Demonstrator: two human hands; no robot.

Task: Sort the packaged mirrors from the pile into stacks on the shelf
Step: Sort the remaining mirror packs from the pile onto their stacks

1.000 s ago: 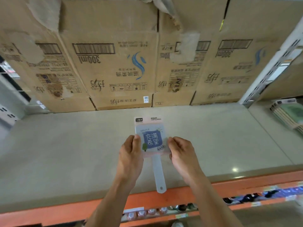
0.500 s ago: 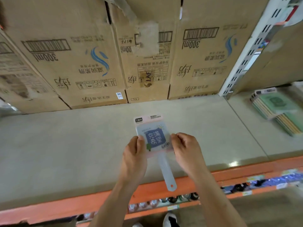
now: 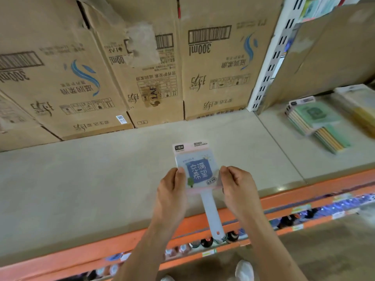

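The left hand [image 3: 172, 196] pinches the mirror [image 3: 199, 172] by its left edge, over the shelf [image 3: 81, 189] front, not yet placed. The right hand [image 3: 237, 189] pinches its right edge. Far right lies one stack [image 3: 316, 120], so sorting seems partly done. The pile is unseen.

Open shelf [image 3: 81, 189] surface stretches wide to the left and runs back to the cardboard boxes [image 3: 67, 78], which wall off the rear. On the right, a white slotted upright [image 3: 269, 63] stands at the back corner. Beyond it, a stack of packaged mirrors [image 3: 316, 122] sits in the neighbouring bay.
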